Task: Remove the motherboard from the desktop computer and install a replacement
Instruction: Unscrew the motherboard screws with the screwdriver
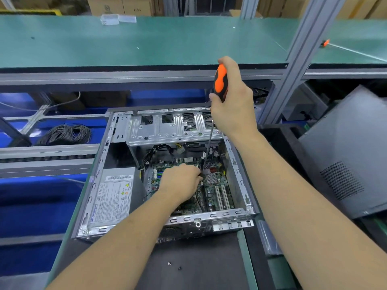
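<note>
Surface: black mat (194, 266) under the computer case (117, 143), green shelf (146, 40) across the top.
Motherboard (217, 191): lower centre, inside the case.
Left hand (180, 183): curled on the board; contents unclear.
Right hand (234, 101): grips the screwdriver (220, 80), tip down beside the left fingers.

motherboard (217, 191) in case (240, 181), power supply (113, 197) left

Two bare forearms enter from the bottom of the frame, one from the lower left, one from the lower right. No sleeve shows on either. The left hand (180, 183) and the right hand (232, 101) are ungloved, with no ring, watch or band visible.
</note>
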